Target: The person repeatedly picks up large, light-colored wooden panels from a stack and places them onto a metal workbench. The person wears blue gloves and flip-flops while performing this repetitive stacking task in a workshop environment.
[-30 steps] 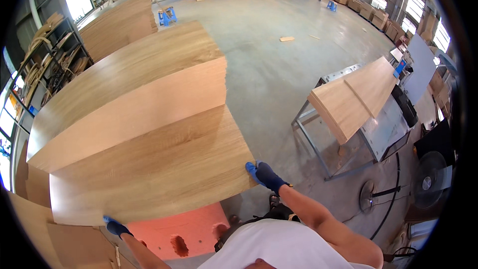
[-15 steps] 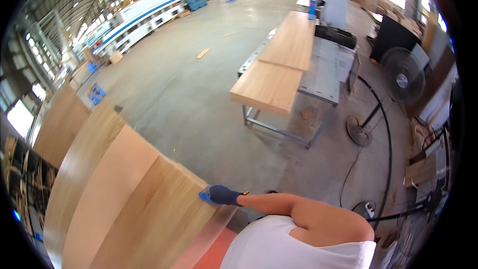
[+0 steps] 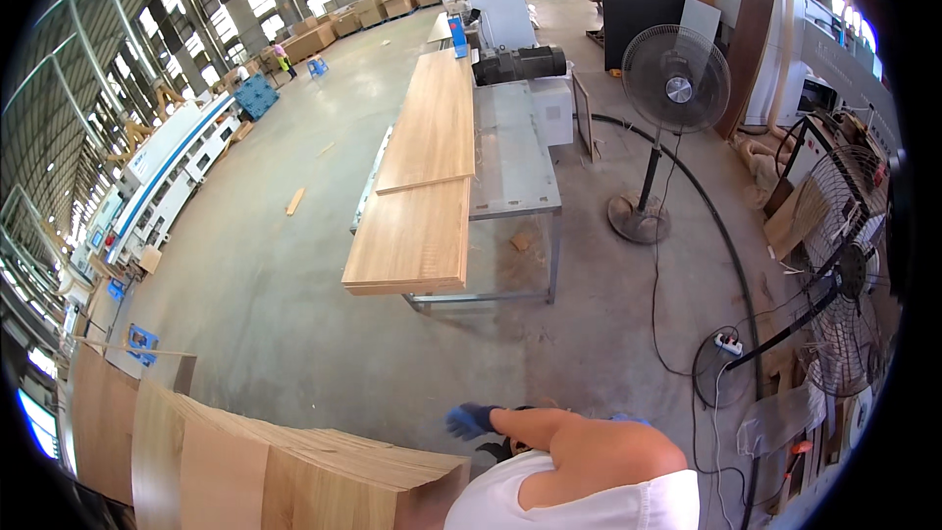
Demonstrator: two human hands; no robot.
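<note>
My right hand [image 3: 471, 421], in a dark blue glove with lighter blue at the fingers, is stretched out at the lower middle. Its fingers look extended, and nothing shows in them. Just to its left and nearer to me stands a stack of wood-grain panels [image 3: 324, 481], its edges fanned in a long row. A small gap of floor separates the glove from the stack's near right corner. My bare right arm reaches in from the lower right, above a white sleeveless shirt. My left hand does not appear.
Ahead, long wood-grain boards [image 3: 412, 236] lie on a metal-framed table [image 3: 515, 191]. A standing fan [image 3: 677, 88], a black hose [image 3: 726, 245] and a power strip [image 3: 728, 344] are on the right, with another fan [image 3: 849, 270] nearer. A long white machine [image 3: 172, 177] stands far left.
My right hand has come off the panel stack's edge and now hangs apart from it. The view has turned right, so table and fans sit further left and the stack lower.
</note>
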